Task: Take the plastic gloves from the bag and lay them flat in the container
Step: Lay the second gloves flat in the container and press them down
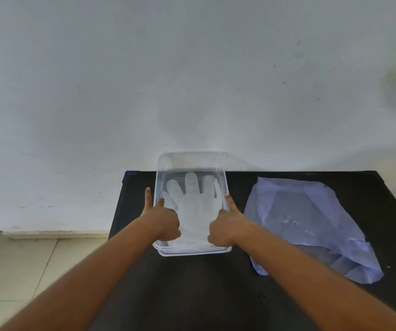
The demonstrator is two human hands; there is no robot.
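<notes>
Your left hand (166,223) and right hand (225,226) each grasp a side of the one clear container (193,253) on the black table (192,295). Gloves (195,204) lie flat inside, count unclear. One bluish bag (311,223) lies right, apart.

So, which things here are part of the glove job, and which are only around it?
Part of the job:
- container
- plastic gloves lying flat inside it
- bag, to the right of it
- left hand and right hand, gripping its sides

Only around:
- black table
- white wall
- tiled floor
</notes>
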